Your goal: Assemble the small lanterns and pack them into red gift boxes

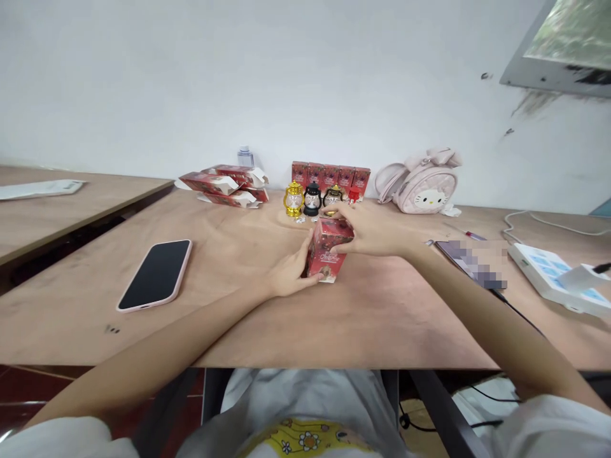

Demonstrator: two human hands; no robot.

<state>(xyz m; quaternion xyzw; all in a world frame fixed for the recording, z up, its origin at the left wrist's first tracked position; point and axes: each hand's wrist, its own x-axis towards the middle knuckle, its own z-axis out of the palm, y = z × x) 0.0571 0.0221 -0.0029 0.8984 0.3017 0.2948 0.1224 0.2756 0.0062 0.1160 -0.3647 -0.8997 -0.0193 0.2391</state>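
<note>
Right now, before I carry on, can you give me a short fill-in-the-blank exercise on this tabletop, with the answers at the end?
1. The left hand and right hand both hold a printed carton whose main colour is ____.
2. The miniature lantern immediately right of the gold lantern is ____ in colour.
3. The upright cartons lined up behind the lanterns number ____.
4. The pink-cased smartphone lies to the ____ of both hands.

Missing words: red; black; five; left.
</note>
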